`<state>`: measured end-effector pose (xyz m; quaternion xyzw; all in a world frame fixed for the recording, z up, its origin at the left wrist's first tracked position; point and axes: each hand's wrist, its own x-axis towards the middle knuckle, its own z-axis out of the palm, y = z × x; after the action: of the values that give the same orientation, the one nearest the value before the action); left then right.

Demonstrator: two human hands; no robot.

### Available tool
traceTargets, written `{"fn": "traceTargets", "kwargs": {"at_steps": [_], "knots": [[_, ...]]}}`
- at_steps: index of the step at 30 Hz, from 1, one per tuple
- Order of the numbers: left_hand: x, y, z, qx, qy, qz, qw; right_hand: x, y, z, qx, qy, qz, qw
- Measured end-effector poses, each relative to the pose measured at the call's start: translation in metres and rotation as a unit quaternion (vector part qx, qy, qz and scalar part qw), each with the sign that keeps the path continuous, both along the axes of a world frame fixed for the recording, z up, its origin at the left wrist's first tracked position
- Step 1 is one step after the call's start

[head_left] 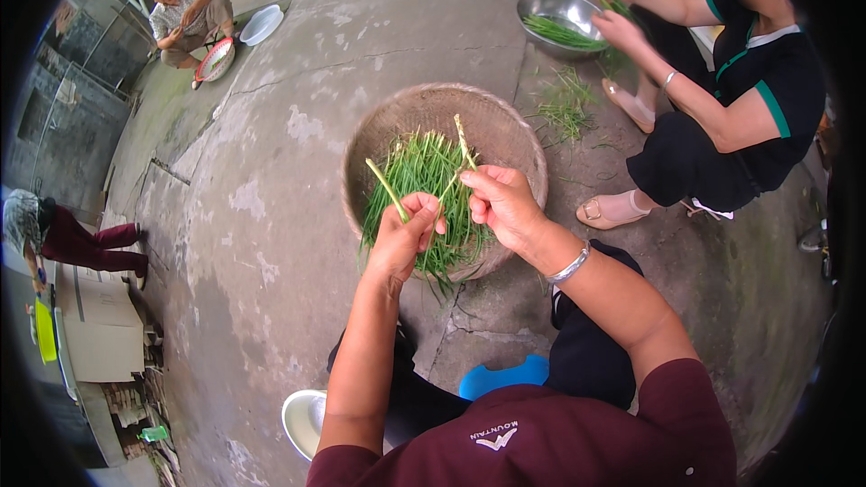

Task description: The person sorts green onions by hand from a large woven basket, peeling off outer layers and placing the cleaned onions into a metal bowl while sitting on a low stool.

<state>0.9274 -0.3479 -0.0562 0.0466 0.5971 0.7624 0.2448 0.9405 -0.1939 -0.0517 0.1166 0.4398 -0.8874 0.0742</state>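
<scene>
A round woven basket [504,118] stands on the concrete before me, holding a heap of long green stalks, perhaps garlic chives [423,162]. Above the heap, my left hand [409,226] grips a thick pale-green stalk [385,188] between thumb and fingers, its cut end pointing up and left. My right hand [500,203] pinches a thin stalk that runs down towards my left hand. Another pale stem with a rough, brownish tip [461,132] rises beside my right fingertips. The palms and the lower ends of the stalks are partly hidden.
At right a seated person [731,95] handles greens over a steel bowl [572,3]; loose trimmings [567,105] lie on the ground. A squatting person [186,13] has a red-rimmed basin [215,59]. A white basin [301,419] and blue plastic stool [504,379] are near my legs.
</scene>
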Motion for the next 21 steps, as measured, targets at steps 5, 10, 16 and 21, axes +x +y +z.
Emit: {"fn": "traceTargets", "kwargs": {"at_steps": [5,10,16,21], "knots": [[-0.001,-0.001,0.000,-0.005,0.003,0.006,1.000,-0.002,0.003,0.001,-0.005,0.003,-0.012,1.000],[0.001,-0.003,0.002,-0.007,0.002,0.013,1.000,-0.010,0.019,0.004,-0.013,0.022,-0.031,0.999],[0.004,-0.003,0.004,-0.039,0.025,0.010,0.999,-0.008,0.034,0.006,0.017,0.025,-0.041,0.999],[0.014,0.002,0.006,-0.063,0.065,0.015,0.996,0.009,0.050,0.010,0.074,0.014,-0.067,0.995]]}}
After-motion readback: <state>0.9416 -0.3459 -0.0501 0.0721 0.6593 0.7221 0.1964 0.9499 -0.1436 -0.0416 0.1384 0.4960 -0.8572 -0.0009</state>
